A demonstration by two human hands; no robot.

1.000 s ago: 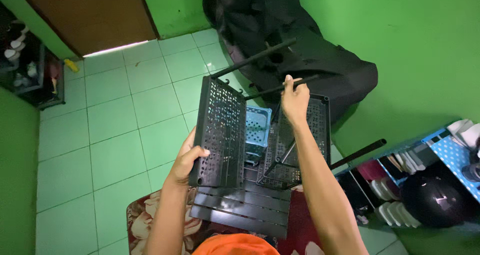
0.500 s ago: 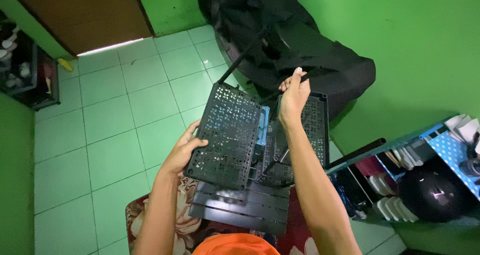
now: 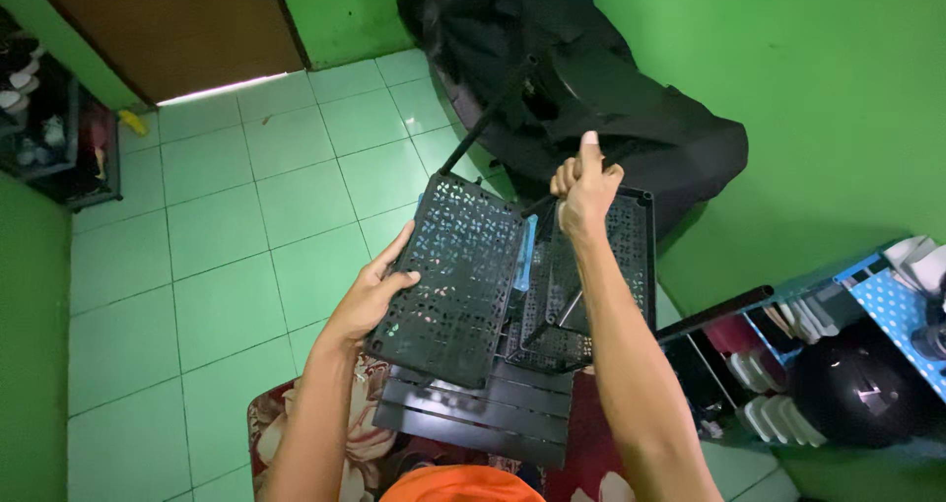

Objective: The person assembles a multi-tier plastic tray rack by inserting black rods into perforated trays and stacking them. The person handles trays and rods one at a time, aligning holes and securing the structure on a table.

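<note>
The left hand (image 3: 372,295) gripped the left edge of a black perforated shelf panel (image 3: 455,275), fingers curled over its rim and thumb on top, while the right hand (image 3: 583,185) closed around a thin black rod (image 3: 493,118) at the top corner of a second perforated panel (image 3: 606,266) standing behind it. Compared with a second before, the front panel had tipped from nearly upright to a flatter slant, its holed face turned more toward the camera. The right hand had stayed at the same corner. Both panels hung above a stack of black slatted shelves (image 3: 483,403) on a floral mat (image 3: 286,428), with the green tiled floor (image 3: 217,246) below and a black bag (image 3: 591,78) against the wall.
</note>
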